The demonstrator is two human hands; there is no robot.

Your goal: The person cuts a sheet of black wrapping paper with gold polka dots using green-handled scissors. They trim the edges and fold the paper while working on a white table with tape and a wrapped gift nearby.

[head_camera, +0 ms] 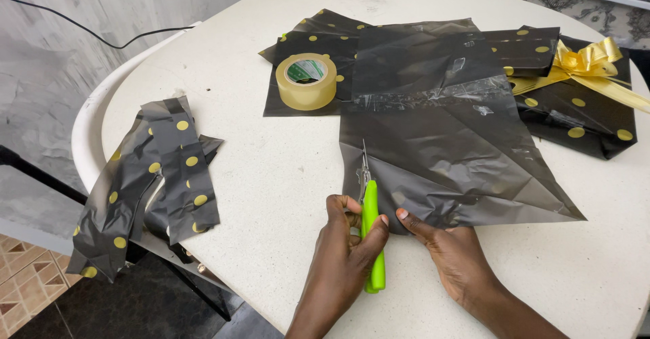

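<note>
My left hand (342,247) grips a pair of scissors with bright green handles (371,237). The blades point away from me at the near left edge of a large dark grey plastic sheet (440,149). That sheet lies flat on the white table (284,170), folded to a point at its right. My right hand (450,251) rests palm down on the sheet's near edge, right beside the scissors. The thumb touches the sheet.
A roll of tan packing tape (306,80) sits on dotted black wrapping paper (318,41) behind the sheet. A wrapped black parcel with a yellow bow (586,61) lies at the far right. Dotted paper offcuts (156,176) hang over the table's left edge, above a white chair (91,115).
</note>
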